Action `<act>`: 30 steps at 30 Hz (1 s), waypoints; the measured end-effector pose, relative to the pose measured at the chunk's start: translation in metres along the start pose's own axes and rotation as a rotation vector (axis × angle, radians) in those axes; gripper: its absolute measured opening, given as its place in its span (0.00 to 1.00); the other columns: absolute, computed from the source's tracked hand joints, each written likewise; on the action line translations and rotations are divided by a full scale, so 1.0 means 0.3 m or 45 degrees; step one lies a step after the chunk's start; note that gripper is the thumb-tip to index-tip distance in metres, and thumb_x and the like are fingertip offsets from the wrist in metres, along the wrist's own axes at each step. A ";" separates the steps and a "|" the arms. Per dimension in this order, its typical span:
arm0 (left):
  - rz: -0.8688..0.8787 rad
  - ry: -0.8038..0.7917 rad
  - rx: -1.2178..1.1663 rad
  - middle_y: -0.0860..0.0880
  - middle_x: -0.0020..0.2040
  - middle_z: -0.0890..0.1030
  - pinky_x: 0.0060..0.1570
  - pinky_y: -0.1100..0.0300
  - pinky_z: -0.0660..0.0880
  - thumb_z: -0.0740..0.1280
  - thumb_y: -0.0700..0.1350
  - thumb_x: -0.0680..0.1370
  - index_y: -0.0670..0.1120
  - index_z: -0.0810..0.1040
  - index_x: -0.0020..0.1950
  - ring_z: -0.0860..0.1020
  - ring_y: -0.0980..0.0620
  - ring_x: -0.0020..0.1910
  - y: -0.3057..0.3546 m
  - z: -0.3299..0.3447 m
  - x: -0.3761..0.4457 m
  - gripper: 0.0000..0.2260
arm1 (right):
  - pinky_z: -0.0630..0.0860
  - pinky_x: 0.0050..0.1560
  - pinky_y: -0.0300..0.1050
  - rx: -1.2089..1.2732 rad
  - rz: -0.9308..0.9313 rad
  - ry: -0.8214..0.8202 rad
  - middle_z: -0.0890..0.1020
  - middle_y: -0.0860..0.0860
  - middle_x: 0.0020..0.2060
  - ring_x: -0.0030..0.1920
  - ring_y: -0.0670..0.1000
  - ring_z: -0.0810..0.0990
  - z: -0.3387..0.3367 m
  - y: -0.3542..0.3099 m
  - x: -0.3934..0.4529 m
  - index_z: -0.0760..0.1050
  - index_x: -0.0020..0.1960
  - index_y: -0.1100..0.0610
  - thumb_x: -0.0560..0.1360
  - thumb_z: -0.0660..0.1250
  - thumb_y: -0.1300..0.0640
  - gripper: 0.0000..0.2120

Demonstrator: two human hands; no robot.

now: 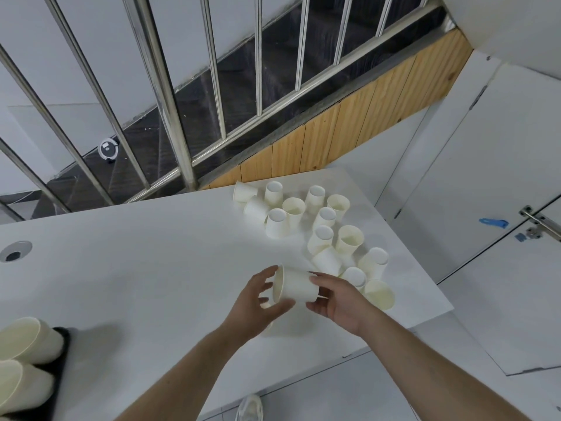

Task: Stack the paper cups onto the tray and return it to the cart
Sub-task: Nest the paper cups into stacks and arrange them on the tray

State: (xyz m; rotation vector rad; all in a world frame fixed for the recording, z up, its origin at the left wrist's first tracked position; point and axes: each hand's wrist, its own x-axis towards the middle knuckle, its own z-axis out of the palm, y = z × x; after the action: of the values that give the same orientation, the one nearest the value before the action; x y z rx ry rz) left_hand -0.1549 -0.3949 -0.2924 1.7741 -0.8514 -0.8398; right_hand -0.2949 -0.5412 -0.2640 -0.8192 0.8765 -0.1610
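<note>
Down at the near left edge of the table [151, 268] sits the dark tray [59, 360], and it already carries stacks of cups [27, 344] lying on their sides, so the collecting looks partly done. Toward the middle of the table from the tray, both hands meet over the surface: the left hand [258, 302] and the right hand [337, 302] share one paper cup [296, 288], tipped on its side with its mouth turned toward the left hand. The left fingers [264, 284] curl around the rim end, thumb below; the right fingers wrap the base end, thumb underneath, so each hand is clamped on that same cup. Both forearms reach up from the bottom of the view, angled inward, wrists roughly level. Whether a second cup is nested inside it, I cannot tell. My read: this is the gathering step, one cup in hand and ready to be nested. The next move calls for lining its mouth over another cup's base, or carrying it back toward the tray. Beyond the hands, farther from the tray, the loose cups [321, 226] crowd the table's far right corner, some upright, some upside down, a few toppled. Past the table, a metal railing [170, 117] and wood panelling [349, 123].
</note>
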 end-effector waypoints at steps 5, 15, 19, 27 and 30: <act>0.011 0.036 -0.200 0.60 0.60 0.76 0.45 0.67 0.78 0.75 0.51 0.70 0.60 0.71 0.64 0.78 0.58 0.55 0.050 -0.004 0.010 0.24 | 0.80 0.49 0.48 0.090 0.041 -0.110 0.81 0.59 0.52 0.48 0.56 0.81 -0.001 -0.001 0.003 0.77 0.63 0.62 0.75 0.67 0.60 0.17; 0.292 0.031 0.606 0.60 0.64 0.70 0.56 0.63 0.72 0.75 0.51 0.68 0.55 0.67 0.70 0.71 0.59 0.61 0.048 -0.003 0.043 0.33 | 0.72 0.34 0.34 -0.799 -0.426 0.235 0.84 0.43 0.43 0.40 0.46 0.80 0.054 -0.009 0.017 0.83 0.47 0.49 0.75 0.71 0.49 0.05; 0.386 -0.008 0.762 0.56 0.66 0.70 0.54 0.62 0.73 0.72 0.51 0.70 0.52 0.66 0.72 0.70 0.54 0.63 0.033 0.025 0.056 0.32 | 0.70 0.29 0.31 -1.029 -0.448 0.239 0.83 0.44 0.47 0.32 0.46 0.81 0.056 0.015 0.049 0.81 0.52 0.53 0.75 0.69 0.57 0.06; -0.003 -0.219 1.124 0.50 0.74 0.58 0.71 0.52 0.59 0.71 0.62 0.69 0.52 0.49 0.77 0.58 0.47 0.73 -0.047 -0.007 0.042 0.45 | 0.81 0.45 0.50 -1.637 -0.368 0.455 0.82 0.49 0.46 0.42 0.51 0.81 0.040 0.034 0.117 0.78 0.52 0.57 0.74 0.60 0.65 0.11; -0.088 -0.274 1.188 0.50 0.74 0.58 0.68 0.52 0.63 0.72 0.59 0.69 0.53 0.52 0.76 0.58 0.47 0.73 -0.085 -0.024 0.031 0.43 | 0.77 0.42 0.45 -1.788 -0.271 0.412 0.82 0.51 0.48 0.46 0.51 0.79 0.055 0.051 0.145 0.77 0.54 0.57 0.74 0.59 0.66 0.13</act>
State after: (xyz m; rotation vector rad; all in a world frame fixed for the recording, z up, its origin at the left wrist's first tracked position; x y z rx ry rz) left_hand -0.1396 -0.3918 -0.3157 2.5445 -1.4889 -0.7302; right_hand -0.2574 -0.5405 -0.2957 -2.2422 1.1696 0.1884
